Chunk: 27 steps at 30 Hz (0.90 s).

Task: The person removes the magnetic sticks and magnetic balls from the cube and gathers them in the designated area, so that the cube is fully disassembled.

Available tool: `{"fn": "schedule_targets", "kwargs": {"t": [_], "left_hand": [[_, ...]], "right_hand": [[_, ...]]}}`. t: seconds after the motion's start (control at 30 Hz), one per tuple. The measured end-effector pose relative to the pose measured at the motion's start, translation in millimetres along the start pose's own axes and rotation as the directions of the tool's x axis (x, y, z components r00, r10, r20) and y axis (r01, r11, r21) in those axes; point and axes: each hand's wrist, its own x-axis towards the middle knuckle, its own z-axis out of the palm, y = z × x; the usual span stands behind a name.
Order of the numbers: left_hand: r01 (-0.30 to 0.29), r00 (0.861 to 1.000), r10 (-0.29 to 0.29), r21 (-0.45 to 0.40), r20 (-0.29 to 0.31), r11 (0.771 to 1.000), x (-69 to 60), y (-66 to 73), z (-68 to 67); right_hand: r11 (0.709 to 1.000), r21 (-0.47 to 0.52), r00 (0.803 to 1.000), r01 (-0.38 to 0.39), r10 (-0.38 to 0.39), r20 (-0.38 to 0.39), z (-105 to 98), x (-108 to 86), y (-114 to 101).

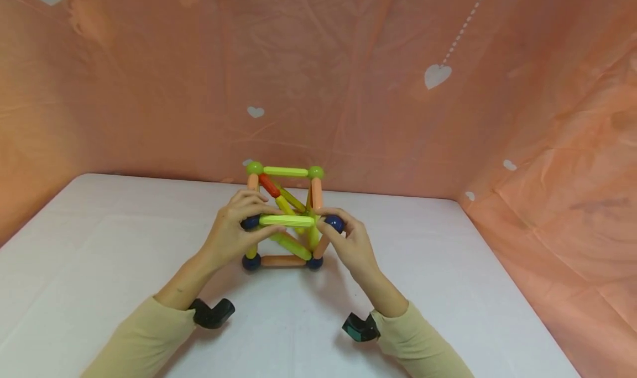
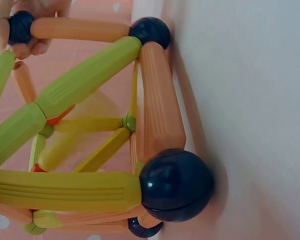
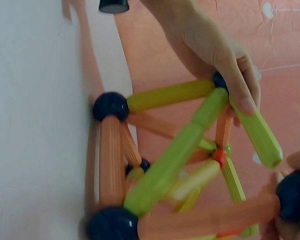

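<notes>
A frame of building sticks and balls stands on the table. My left hand (image 1: 233, 223) grips the dark blue ball (image 1: 250, 222) at its upper left front corner, thumb and fingers reaching along a light green stick (image 1: 287, 221). That stick joins the ball at one end; in the right wrist view its other end hangs free. My right hand (image 1: 350, 240) pinches another dark blue ball (image 1: 334, 223), which tops an orange stick (image 3: 210, 218). A gap parts this ball from the green stick's free end in the right wrist view. A green diagonal (image 2: 90, 72) crosses the front.
Dark blue balls (image 1: 251, 262) form the lower front corners on the white table (image 1: 149, 229). Green balls (image 1: 316, 172) top the rear, with a red stick (image 1: 269, 185) slanting inside. An orange cloth (image 1: 318, 79) with hearts hangs behind. Black wrist devices (image 1: 213, 313) sit near both sleeves.
</notes>
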Motion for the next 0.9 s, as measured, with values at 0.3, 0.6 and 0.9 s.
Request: {"fn": "schedule_targets", "kwargs": {"t": [0.3,0.6,0.9], "left_hand": [[-0.016,1.000,0.016,0.011,-0.002,1.000,0.5,-0.3,-0.5],[-0.056,0.998,0.056,0.018,-0.023,0.998,-1.6,-1.8,-0.5],[-0.066,0.995,0.072,0.094,-0.067,0.993,-5.9,-1.9,-12.2]], "right_hand": [[0.978,-0.169,0.990,0.125,-0.113,0.082,-15,-6.5,0],[0.986,-0.115,0.989,0.122,-0.111,0.098,-19,-5.7,4],[0.997,-0.078,0.996,0.020,-0.013,0.086,-25,-3.2,9]]}}
